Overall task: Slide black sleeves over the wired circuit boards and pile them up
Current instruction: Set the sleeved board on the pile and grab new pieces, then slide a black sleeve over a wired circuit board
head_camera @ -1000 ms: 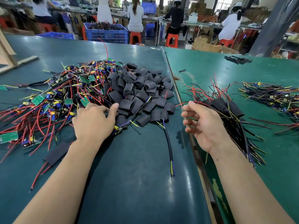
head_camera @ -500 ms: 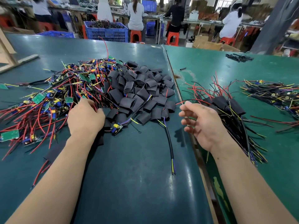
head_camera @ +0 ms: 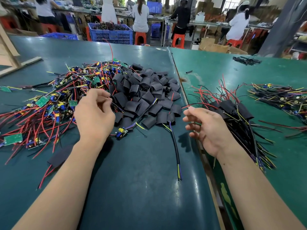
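A tangle of wired circuit boards (head_camera: 49, 103) with red, black and yellow leads covers the table's left side. Beside it lies a heap of black sleeves (head_camera: 146, 97). One small board (head_camera: 122, 131) lies loose at the heap's near edge. My left hand (head_camera: 94, 113) hovers where the two heaps meet, thumb and fingertips drawn together at thin wires beside a sleeve. Whether they grip anything is unclear. My right hand (head_camera: 207, 128) floats over the table seam with loosely curled, empty fingers. Just right of it is a pile of sleeved boards (head_camera: 235, 112).
A black cable (head_camera: 176, 151) with coloured ends lies between my arms. A flat sleeve (head_camera: 59, 156) rests by my left forearm. More wired parts (head_camera: 282, 98) lie far right, and a wooden frame (head_camera: 10, 52) stands at left. People sit at benches behind a blue crate (head_camera: 111, 34).
My left hand lifted off the heap, shifted slightly right, and its fingers drew into a pinch at the sleeves' edge. My right hand barely moved.
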Motion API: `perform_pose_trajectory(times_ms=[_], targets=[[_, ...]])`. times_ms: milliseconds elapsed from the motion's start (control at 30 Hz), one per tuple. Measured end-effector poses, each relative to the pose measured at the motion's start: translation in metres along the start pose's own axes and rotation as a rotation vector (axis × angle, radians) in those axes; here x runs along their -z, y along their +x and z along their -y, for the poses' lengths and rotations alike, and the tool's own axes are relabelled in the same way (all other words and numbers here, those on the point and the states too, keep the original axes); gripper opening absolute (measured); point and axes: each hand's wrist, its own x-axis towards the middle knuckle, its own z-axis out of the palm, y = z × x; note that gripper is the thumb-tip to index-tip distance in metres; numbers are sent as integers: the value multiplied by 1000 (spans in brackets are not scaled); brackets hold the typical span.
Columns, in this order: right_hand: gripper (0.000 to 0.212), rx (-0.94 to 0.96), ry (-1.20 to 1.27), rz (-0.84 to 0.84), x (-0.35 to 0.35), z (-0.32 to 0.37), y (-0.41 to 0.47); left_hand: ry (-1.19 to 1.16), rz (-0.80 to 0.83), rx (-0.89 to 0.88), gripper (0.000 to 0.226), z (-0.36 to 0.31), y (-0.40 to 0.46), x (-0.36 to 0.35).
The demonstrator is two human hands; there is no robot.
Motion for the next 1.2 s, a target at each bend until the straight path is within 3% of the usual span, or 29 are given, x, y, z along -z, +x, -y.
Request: perform_pose_trajectory(times_ms=[133,200,300,333,367,433,500,533,633,700,833,967,1067,1200], targets=[[21,5,-19,6,-1,0,0,-244,188,-247,21,-25,-21,-6],[21,13,-35,12,-1,-1,0,-308,359,-364,17,-37,-35,-10],[20,30,-73,25,-2,-3,0,-258,749,-361,17,-43,-47,-17],[20,33,-80,29,-2,-3,0,-263,812,-329,18,-43,-48,-17],[20,34,-85,31,-2,-3,0,-302,800,-287,20,-42,-47,-16],[21,36,-84,33,-1,-2,0,-311,625,-239,29,-38,-38,-13],[21,38,-86,34,0,-3,0,-148,476,-268,19,-30,-28,-10],[21,40,-90,36,0,-3,1,-35,485,-301,17,-25,-24,-9],[20,46,-101,48,-1,-5,1,221,669,-323,42,-15,-25,-13],[20,50,-103,49,-1,-5,0,263,659,-321,35,-12,-26,-16],[18,57,-104,48,2,-7,2,217,536,-364,29,-9,-19,-15],[10,67,-113,70,2,-8,3,36,186,-421,26,-20,-18,-9],[5,117,-152,145,1,-10,2,-56,99,-502,27,-35,-26,-8],[44,200,-159,388,-5,-11,-4,-192,196,-733,19,-52,-39,-15]])
